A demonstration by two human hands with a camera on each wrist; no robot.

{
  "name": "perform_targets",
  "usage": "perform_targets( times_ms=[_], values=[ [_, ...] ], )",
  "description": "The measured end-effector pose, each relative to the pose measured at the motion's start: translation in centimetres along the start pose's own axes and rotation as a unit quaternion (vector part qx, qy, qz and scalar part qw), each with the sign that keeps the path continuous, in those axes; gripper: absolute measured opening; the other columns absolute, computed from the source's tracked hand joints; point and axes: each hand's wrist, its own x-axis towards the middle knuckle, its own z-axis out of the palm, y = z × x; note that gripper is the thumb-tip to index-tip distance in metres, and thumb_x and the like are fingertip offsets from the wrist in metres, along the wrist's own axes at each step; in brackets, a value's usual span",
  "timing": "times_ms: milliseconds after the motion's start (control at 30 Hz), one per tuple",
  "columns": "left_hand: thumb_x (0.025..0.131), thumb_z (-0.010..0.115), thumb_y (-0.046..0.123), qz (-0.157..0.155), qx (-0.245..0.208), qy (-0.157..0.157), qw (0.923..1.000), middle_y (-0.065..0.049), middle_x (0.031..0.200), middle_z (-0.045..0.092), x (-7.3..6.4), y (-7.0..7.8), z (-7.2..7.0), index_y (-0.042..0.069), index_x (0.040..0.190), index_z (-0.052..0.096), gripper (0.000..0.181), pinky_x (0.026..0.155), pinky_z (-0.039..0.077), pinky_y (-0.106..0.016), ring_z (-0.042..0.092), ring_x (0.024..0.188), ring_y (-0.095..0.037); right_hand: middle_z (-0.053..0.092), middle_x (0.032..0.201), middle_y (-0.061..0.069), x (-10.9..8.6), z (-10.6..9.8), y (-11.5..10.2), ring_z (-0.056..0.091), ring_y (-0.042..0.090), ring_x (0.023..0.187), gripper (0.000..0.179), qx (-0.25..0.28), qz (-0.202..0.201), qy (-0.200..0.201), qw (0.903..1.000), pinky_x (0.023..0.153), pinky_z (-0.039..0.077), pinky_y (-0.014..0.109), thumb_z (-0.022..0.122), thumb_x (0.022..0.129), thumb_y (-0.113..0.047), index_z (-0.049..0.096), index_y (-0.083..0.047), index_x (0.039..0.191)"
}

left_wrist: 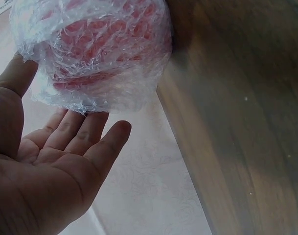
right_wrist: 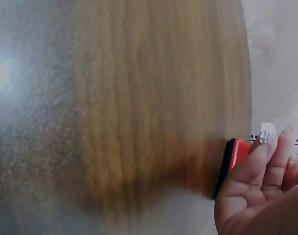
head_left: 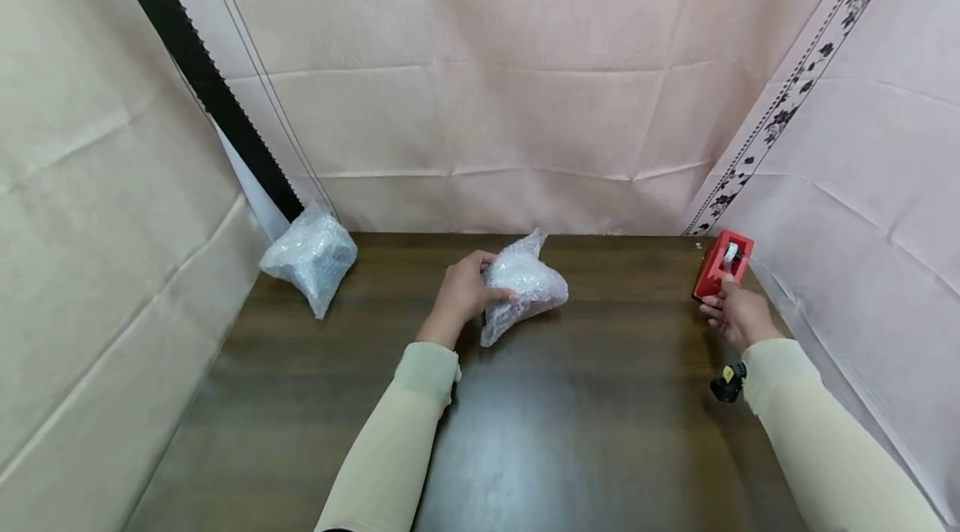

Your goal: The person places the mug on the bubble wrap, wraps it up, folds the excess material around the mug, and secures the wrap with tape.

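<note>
My left hand (head_left: 467, 290) holds a bubble-wrapped bundle (head_left: 525, 282) at its left side, above the middle of the table. In the left wrist view the thumb lies against the wrap (left_wrist: 104, 58), through which something reddish shows; the other fingertips pass behind it. Over at the right, my right hand (head_left: 738, 315) is at the front of a red tape dispenser (head_left: 711, 269) with a small roll in it. The right wrist view shows a shiny piece of clear tape (right_wrist: 267, 133) pinched at the fingertips, with the dispenser partly hidden behind the hand.
A second bubble-wrapped bundle (head_left: 313, 257) sits at the table's far left corner. Pale cloth walls (head_left: 525, 123) stand behind and on both sides of the dark wooden table (head_left: 585, 399). The dispenser is close to the right wall.
</note>
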Motion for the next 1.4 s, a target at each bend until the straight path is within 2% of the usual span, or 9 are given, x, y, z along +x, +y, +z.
perform_targets(
  times_ms=[133,367,633,767,900,967,1200,1300,1400],
  values=[
    [0.09,0.1,0.027,0.005,-0.009,0.005,0.9999,-0.018,0.158,0.069,-0.1,-0.3,0.1,0.01,0.152,0.068,0.072,0.122,0.057,-0.054,0.066,0.146,-0.038,0.073,0.079,-0.009,0.1,0.2,0.3,0.075,0.006,0.077,0.038,-0.005,0.001,0.016,0.9999,0.078,0.06,0.026,0.037,0.122,-0.052,0.053,-0.017,0.122],
    [0.09,0.1,0.027,0.005,-0.01,0.005,0.9999,-0.018,0.159,0.069,-0.1,-0.5,0.2,0.01,0.152,0.067,0.072,0.123,0.056,-0.054,0.066,0.147,-0.038,0.073,0.08,-0.012,1.5,-0.1,1.5,0.074,0.005,0.079,0.05,-0.088,-0.015,0.018,0.9959,0.079,0.062,0.027,0.033,0.12,-0.058,0.055,-0.014,0.122],
    [0.09,0.1,0.028,0.009,-0.008,0.001,0.9999,-0.019,0.159,0.068,0.0,-0.5,0.4,0.01,0.154,0.066,0.074,0.123,0.056,-0.055,0.065,0.148,-0.039,0.072,0.076,-0.015,3.6,-0.2,2.9,0.073,0.002,0.076,0.048,-0.074,-0.031,0.057,0.9952,0.074,0.065,0.024,0.036,0.117,-0.061,0.056,-0.017,0.122],
    [0.09,0.1,0.029,0.006,-0.013,0.003,0.9999,-0.018,0.161,0.067,-0.1,-0.5,0.2,0.011,0.155,0.066,0.076,0.125,0.055,-0.056,0.064,0.15,-0.039,0.069,0.074,-0.014,4.0,0.2,2.9,0.07,0.002,0.072,0.047,-0.053,-0.046,0.074,0.9948,0.069,0.066,0.023,0.04,0.118,-0.059,0.056,-0.015,0.12],
    [0.09,0.1,0.031,0.003,-0.01,0.002,0.9999,-0.018,0.162,0.067,-0.1,-0.6,0.2,0.012,0.155,0.066,0.076,0.125,0.054,-0.056,0.063,0.152,-0.039,0.065,0.073,-0.012,4.2,0.5,2.9,0.067,0.003,0.07,0.045,-0.049,-0.038,0.083,0.9947,0.067,0.066,0.024,0.04,0.118,-0.057,0.055,-0.014,0.117],
    [0.09,0.1,0.031,0.005,-0.007,0.001,1.0,-0.018,0.162,0.067,-0.2,-0.7,0.2,0.012,0.156,0.066,0.077,0.125,0.054,-0.056,0.063,0.152,-0.04,0.064,0.075,-0.011,4.1,0.5,2.9,0.066,0.004,0.072,0.047,-0.06,-0.03,0.091,0.9936,0.068,0.067,0.024,0.039,0.118,-0.057,0.055,-0.013,0.121],
    [0.09,0.099,0.03,0.001,-0.012,0.0,0.9999,-0.016,0.162,0.067,-0.5,-1.0,0.4,0.011,0.155,0.065,0.076,0.126,0.054,-0.055,0.062,0.152,-0.039,0.062,0.103,0.0,3.9,0.9,2.8,0.066,0.013,0.091,0.068,-0.094,-0.003,0.1,0.9906,0.074,0.067,0.024,0.038,0.117,-0.059,0.047,-0.005,0.158],
    [0.092,0.098,0.031,0.006,-0.01,-0.005,0.9999,-0.015,0.162,0.067,-0.4,-0.9,0.4,0.011,0.156,0.065,0.075,0.126,0.054,-0.055,0.062,0.152,-0.039,0.062,0.105,0.0,3.9,1.0,2.8,0.066,0.012,0.09,0.068,-0.097,0.002,0.103,0.9899,0.072,0.067,0.023,0.037,0.117,-0.06,0.046,-0.006,0.157],
    [0.092,0.098,0.03,0.01,-0.007,-0.003,0.9999,-0.016,0.161,0.067,-0.3,-0.8,0.1,0.011,0.155,0.065,0.074,0.126,0.054,-0.056,0.063,0.151,-0.039,0.062,0.098,-0.002,4.2,1.0,2.7,0.067,0.009,0.086,0.062,-0.086,-0.009,0.096,0.9916,0.073,0.067,0.023,0.038,0.117,-0.06,0.049,-0.008,0.149]
  ],
)
